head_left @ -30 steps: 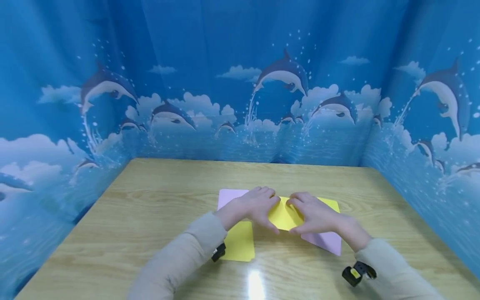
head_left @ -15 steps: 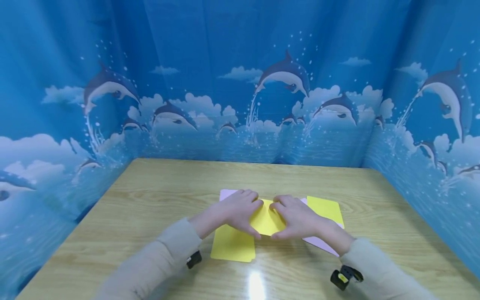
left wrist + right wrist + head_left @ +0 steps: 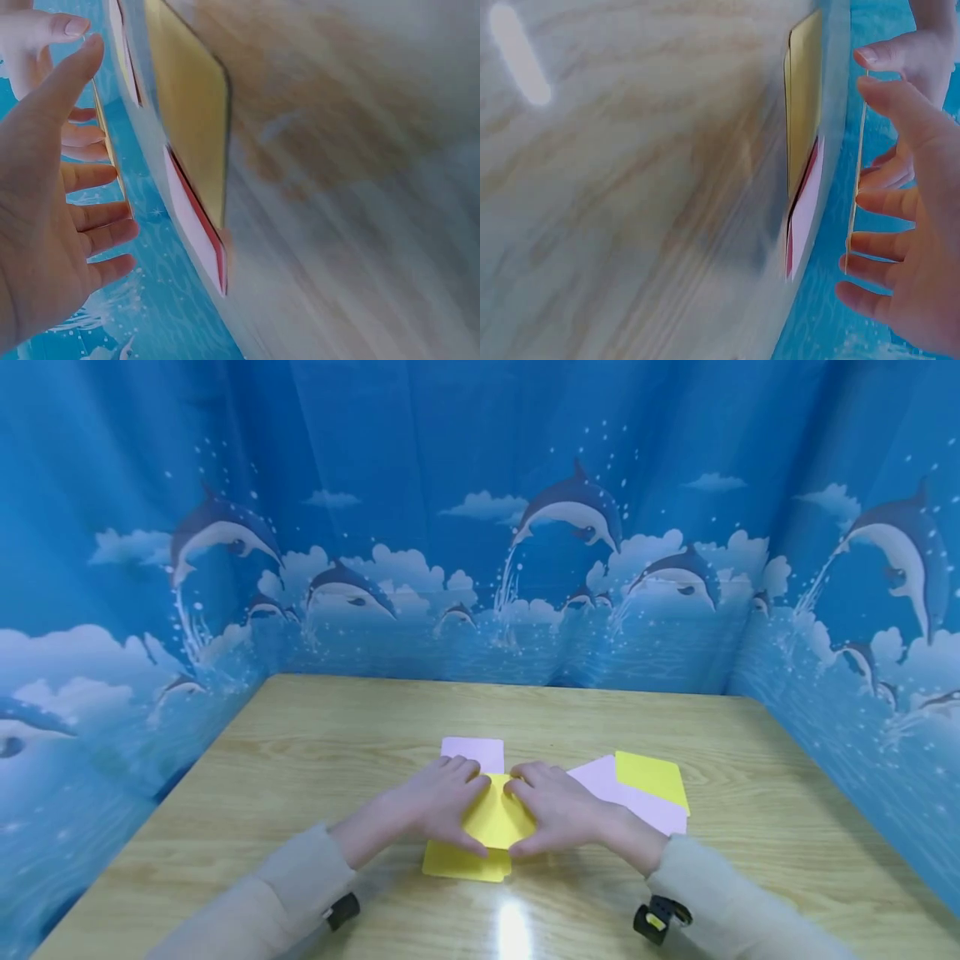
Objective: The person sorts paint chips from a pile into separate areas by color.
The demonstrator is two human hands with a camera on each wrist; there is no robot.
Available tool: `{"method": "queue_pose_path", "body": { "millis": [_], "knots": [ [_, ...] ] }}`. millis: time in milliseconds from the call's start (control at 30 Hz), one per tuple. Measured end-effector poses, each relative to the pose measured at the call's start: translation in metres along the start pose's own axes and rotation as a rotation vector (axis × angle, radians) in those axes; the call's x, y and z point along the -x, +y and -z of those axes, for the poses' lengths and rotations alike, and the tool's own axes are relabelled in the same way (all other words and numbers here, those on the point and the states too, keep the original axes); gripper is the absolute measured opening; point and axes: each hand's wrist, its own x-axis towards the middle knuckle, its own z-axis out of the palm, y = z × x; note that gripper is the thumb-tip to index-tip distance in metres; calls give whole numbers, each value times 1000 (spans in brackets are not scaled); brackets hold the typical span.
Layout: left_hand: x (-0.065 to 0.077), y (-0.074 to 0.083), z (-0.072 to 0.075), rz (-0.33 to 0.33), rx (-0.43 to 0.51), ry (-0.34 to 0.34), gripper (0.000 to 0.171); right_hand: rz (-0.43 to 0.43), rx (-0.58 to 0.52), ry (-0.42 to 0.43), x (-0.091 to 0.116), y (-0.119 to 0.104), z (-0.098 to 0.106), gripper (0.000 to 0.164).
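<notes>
Near the middle of the wooden table (image 3: 315, 752), seen from the head, a small yellow card (image 3: 495, 818) is held up off the surface between both hands — the left hand (image 3: 438, 802) at its 9 o'clock edge, the right hand (image 3: 555, 806) at 3 o'clock, fingers fairly straight on top, thumbs below. Under it lies another yellow sheet (image 3: 461, 862); a pink sheet (image 3: 474, 750) sits at 12 o'clock, a pink and yellow pair (image 3: 645, 789) at 2 o'clock. From the left wrist, the left hand (image 3: 45, 225) is spread, fingertips on the card's thin edge (image 3: 111, 146). From the right wrist, the right hand (image 3: 907, 247) is likewise open-fingered, thumb and fingers lightly pinching the card (image 3: 855, 180) edge-on above the table.
</notes>
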Motion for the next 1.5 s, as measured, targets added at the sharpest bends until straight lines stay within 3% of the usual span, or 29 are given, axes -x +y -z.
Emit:
{"method": "queue_pose_path", "body": {
  "millis": [200,633,967,1500],
  "knots": [
    [14,-3,-8,-16,-18,24,81,31,34,7,-7,-11,-6,70],
    [34,-3,-17,0,-11,-19,79,58,91,-44,-20,-29,-20,72],
    [37,-4,-24,2,17,-38,79,48,97,-84,-24,-34,-24,71],
    [37,-2,-22,3,42,-56,74,26,97,-136,-27,-36,-25,74]
  ]
}}
